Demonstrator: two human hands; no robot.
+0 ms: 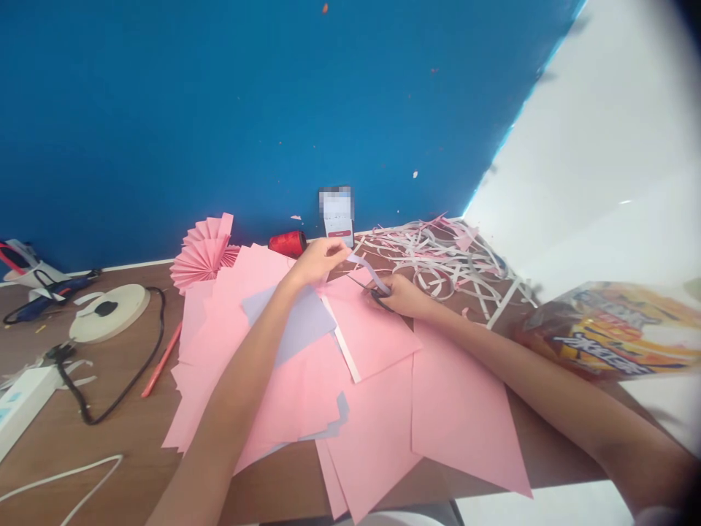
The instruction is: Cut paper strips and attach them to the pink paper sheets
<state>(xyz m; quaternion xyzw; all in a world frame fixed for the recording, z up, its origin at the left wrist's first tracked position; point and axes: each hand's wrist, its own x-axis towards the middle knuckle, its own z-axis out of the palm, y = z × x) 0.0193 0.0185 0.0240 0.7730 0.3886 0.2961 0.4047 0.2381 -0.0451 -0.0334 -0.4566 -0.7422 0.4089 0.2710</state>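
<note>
Scissors (380,298) with dark handles sit in the curled fingers of the right hand (405,296), their blades pointing toward the left hand (323,261). The fingers of the left hand pinch one end of a pale lilac paper strip (368,264), which slopes down across the gap to the right fingers; whether those grip its other end too, I cannot tell, nor whether the blades are apart.

Directly below both sets of fingers lies a pink sheet with a white band (340,342) along one edge. A plain lilac sheet (301,325) shows beneath the left forearm, over a spread of pink sheets (377,431) that reaches toward the near side of the table (465,475).

Just beyond the left fingers a phone (338,217) leans on the blue wall (246,124), its screen partly blurred. A red thread spool (285,243) lies to their left, and farther left stands a pleated pink paper fan (200,252). Past the right fingers, a tangle of white and pink paper strips (443,256) covers the back of the table. Well to their right rests a shiny printed packet (629,329).
</note>
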